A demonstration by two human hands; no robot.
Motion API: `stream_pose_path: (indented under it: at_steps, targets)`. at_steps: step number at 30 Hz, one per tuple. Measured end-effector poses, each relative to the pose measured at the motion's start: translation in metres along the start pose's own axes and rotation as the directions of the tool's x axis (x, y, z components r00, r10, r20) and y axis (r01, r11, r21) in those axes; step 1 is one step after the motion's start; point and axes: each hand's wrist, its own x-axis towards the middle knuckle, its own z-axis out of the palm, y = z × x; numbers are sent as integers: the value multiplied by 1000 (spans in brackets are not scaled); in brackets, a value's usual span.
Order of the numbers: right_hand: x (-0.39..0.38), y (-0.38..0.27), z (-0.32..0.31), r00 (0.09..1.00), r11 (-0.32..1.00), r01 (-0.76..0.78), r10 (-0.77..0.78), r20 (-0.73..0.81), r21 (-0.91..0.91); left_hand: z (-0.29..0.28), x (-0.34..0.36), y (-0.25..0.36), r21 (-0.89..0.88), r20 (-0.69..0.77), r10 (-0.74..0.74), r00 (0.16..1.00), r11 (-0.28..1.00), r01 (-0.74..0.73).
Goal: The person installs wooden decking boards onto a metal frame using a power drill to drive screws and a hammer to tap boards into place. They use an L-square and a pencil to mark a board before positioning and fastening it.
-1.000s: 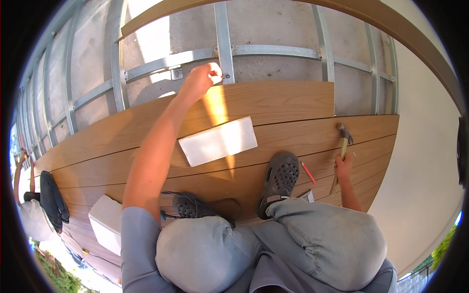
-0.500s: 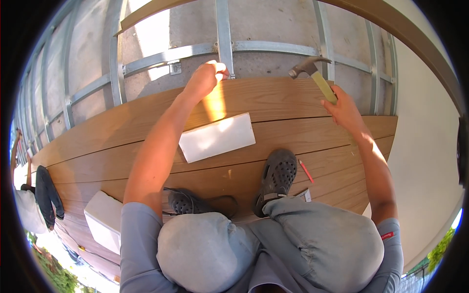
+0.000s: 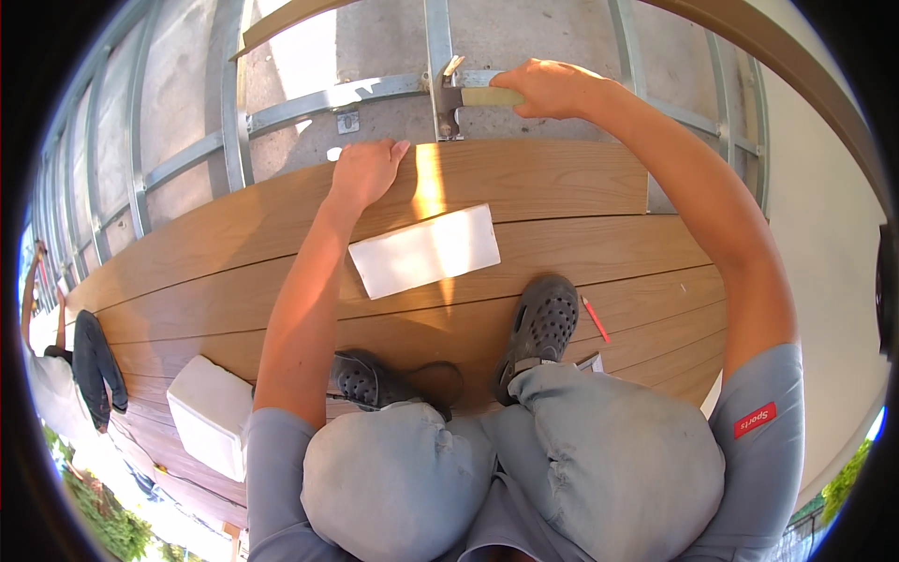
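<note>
My right hand (image 3: 552, 89) grips the yellow-green handle of a hammer (image 3: 492, 96), reached out past the far edge of the decking. The hammer's head is down at a metal joist (image 3: 437, 42), by a small metal clip (image 3: 451, 137) at the edge of the outermost brown deck board (image 3: 543, 173). Just left of there, my left hand (image 3: 367, 173) is closed over that board's far edge, fingertips partly hidden, thumb along the top. Between my arms and the board, a white rectangular block (image 3: 426, 251) lies on the decking.
A galvanized metal frame (image 3: 187, 164) over concrete stretches beyond the boards. A red pencil (image 3: 596, 318) lies right of my dark clog (image 3: 546, 318). A white box (image 3: 208, 412) stands at left; farther left is another person (image 3: 70, 375). A pale wall (image 3: 824, 281) borders the right.
My right hand has swung the hammer leftward and down to the joist by the clip. My left hand has moved left and down, from the clip onto the board's edge.
</note>
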Motion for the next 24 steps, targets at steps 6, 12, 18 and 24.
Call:
stream_pose_path:
  at_steps: [6,12,18,24]
  targets:
    - [-12,-6,4,993,986,-92,101,-59,138,7,-4,1,16,-55,60,997,998,-59]
    - [-8,-9,-3,996,984,-75,82,-32,161,7,-3,-1,65,-42,17,999,998,-15]
    - [-6,-7,7,996,972,-52,67,-60,230,11,-10,3,47,-78,38,996,998,-34]
    - [-14,13,-14,991,975,-132,134,2,179,13,-6,-2,58,-82,26,996,998,-22]
